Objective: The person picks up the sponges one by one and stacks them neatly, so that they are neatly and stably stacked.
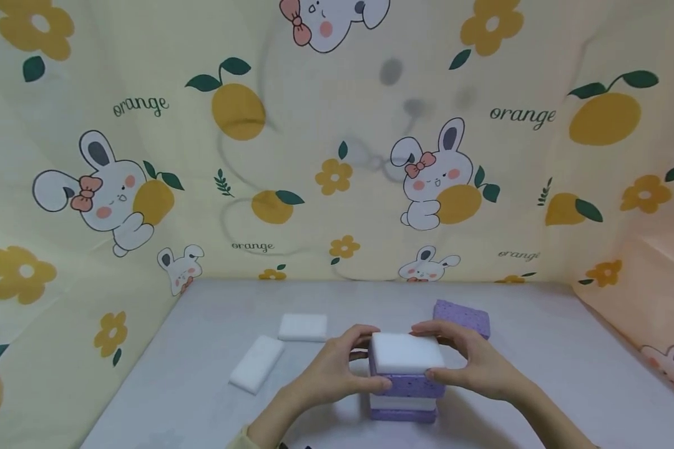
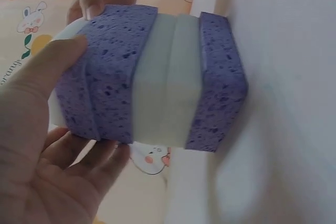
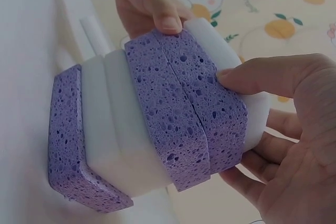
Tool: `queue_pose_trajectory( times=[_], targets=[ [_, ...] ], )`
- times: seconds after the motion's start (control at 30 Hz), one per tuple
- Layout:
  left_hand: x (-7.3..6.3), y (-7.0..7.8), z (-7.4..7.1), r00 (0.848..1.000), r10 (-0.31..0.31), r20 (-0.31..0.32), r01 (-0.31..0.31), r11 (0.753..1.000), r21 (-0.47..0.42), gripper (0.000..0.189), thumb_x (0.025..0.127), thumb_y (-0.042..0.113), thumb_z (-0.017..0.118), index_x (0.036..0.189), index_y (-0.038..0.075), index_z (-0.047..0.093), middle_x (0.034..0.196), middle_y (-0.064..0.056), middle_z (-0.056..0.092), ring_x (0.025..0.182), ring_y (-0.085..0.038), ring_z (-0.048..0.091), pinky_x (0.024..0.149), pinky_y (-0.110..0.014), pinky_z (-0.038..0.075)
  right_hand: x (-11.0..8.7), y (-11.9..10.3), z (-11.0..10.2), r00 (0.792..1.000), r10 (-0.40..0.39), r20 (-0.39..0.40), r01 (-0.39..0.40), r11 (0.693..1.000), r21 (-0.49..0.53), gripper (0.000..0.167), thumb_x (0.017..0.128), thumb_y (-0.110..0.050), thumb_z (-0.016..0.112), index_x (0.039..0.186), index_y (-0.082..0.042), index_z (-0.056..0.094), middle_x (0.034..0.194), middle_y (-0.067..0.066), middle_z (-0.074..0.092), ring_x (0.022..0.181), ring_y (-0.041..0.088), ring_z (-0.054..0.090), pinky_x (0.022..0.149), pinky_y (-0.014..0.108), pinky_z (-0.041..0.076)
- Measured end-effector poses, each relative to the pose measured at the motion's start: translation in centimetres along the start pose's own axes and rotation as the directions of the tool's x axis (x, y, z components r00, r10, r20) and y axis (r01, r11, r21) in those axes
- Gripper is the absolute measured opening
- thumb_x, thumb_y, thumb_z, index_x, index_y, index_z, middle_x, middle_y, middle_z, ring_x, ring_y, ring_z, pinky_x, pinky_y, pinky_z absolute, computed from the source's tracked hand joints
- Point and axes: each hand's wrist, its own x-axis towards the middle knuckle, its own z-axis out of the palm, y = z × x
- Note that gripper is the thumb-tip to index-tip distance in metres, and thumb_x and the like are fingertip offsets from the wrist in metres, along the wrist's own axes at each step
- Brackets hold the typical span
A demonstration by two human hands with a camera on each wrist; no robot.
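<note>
Left hand (image 1: 334, 375) and right hand (image 1: 474, 365) grip the sponge stack (image 1: 409, 385) up high, seemingly squaring it; next likely calls for a gentle, even release.

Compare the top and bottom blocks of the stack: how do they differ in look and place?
The top block is white; the bottom block is purple. The top block looks smooth; the bottom block is pitted with holes. The top block sits between the left hand and right hand; the bottom block lies below both. Both blocks look roughly rectangular.
</note>
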Motion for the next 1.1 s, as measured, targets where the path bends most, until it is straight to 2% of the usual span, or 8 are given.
queue_pose_trajectory(
  times=[0.2,0.37,0.47,0.6,0.8,0.93,1.03,1.1],
  targets=[
    [-0.5,0.7,-0.5,1.000,-0.011,0.001,0.011,0.999,0.047,0.077,0.076,0.033,0.086,0.139,0.014,0.045,0.128,0.007,0.055,0.116,-0.008,0.054,0.099,-0.029,0.048,0.0,0.1,-0.1,0.999,0.037,-0.006,-0.038,0.999,-0.016,0.057,0.082,-0.018,0.082,0.134,-0.018,0.057,0.129,-0.003,0.061,0.116,0.019,0.057,0.097,0.026,0.047],
    [-2.2,0.5,-1.9,0.998,-0.036,-0.043,0.041,0.992,0.117,0.072,0.080,0.034,0.084,0.138,0.015,0.046,0.128,0.007,0.057,0.117,-0.009,0.054,0.099,-0.032,0.049,0.2,0.1,-0.2,0.999,0.045,-0.006,-0.045,0.999,-0.011,0.058,0.082,-0.018,0.082,0.133,-0.019,0.057,0.129,-0.003,0.060,0.116,0.019,0.057,0.097,0.023,0.046],
    [-3.8,-0.1,-3.5,0.996,-0.041,-0.080,0.053,0.986,0.159,0.064,0.083,0.032,0.081,0.136,0.016,0.048,0.126,0.007,0.058,0.118,-0.012,0.054,0.098,-0.036,0.049,0.2,0.0,-0.3,0.998,0.059,-0.006,-0.059,0.998,-0.005,0.058,0.081,-0.018,0.083,0.133,-0.019,0.058,0.129,-0.004,0.060,0.116,0.018,0.057,0.097,0.022,0.046],
    [-6.2,-1.4,-6.3,0.989,-0.046,-0.140,0.075,0.975,0.210,0.057,0.084,0.030,0.080,0.131,0.015,0.052,0.123,0.007,0.061,0.117,-0.021,0.056,0.095,-0.042,0.051,0.2,0.0,-0.3,0.999,0.048,0.006,-0.048,0.999,0.010,0.057,0.081,-0.017,0.082,0.133,-0.018,0.058,0.130,-0.002,0.060,0.116,0.018,0.057,0.097,0.022,0.046],
    [-8.0,-3.1,-11.1,0.964,-0.043,-0.261,0.117,0.954,0.275,0.060,0.076,0.024,0.087,0.126,0.014,0.057,0.117,0.004,0.065,0.113,-0.029,0.059,0.093,-0.047,0.052,0.0,0.2,-0.3,1.000,0.023,-0.003,-0.022,1.000,0.016,0.057,0.081,-0.014,0.082,0.133,-0.015,0.058,0.129,0.000,0.060,0.116,0.019,0.057,0.097,0.019,0.044],
    [-8.9,-4.1,-13.4,0.941,-0.110,-0.320,0.209,0.932,0.295,0.064,0.071,0.020,0.090,0.126,0.014,0.058,0.118,-0.002,0.066,0.115,-0.030,0.058,0.097,-0.050,0.049,0.0,0.3,-0.2,0.999,0.042,0.000,-0.042,0.999,0.016,0.057,0.081,-0.015,0.082,0.133,-0.017,0.058,0.130,-0.002,0.060,0.117,0.018,0.056,0.098,0.019,0.044],
    [-9.3,-4.8,-14.2,0.928,-0.182,-0.325,0.287,0.906,0.311,0.070,0.070,0.024,0.091,0.130,0.013,0.055,0.124,-0.006,0.063,0.118,-0.030,0.055,0.099,-0.048,0.047,0.1,0.3,-0.1,0.999,0.045,0.000,-0.045,0.999,0.008,0.058,0.081,-0.016,0.083,0.133,-0.018,0.058,0.130,-0.003,0.060,0.117,0.018,0.056,0.098,0.020,0.045],
    [-9.5,-5.1,-14.5,0.923,-0.210,-0.321,0.314,0.895,0.318,0.075,0.070,0.028,0.091,0.132,0.013,0.054,0.128,-0.008,0.060,0.120,-0.029,0.054,0.099,-0.046,0.047,0.1,0.3,-0.2,0.999,0.040,-0.001,-0.040,0.999,0.006,0.058,0.081,-0.016,0.083,0.133,-0.018,0.058,0.130,-0.003,0.060,0.117,0.018,0.056,0.098,0.021,0.045]
  ],
)
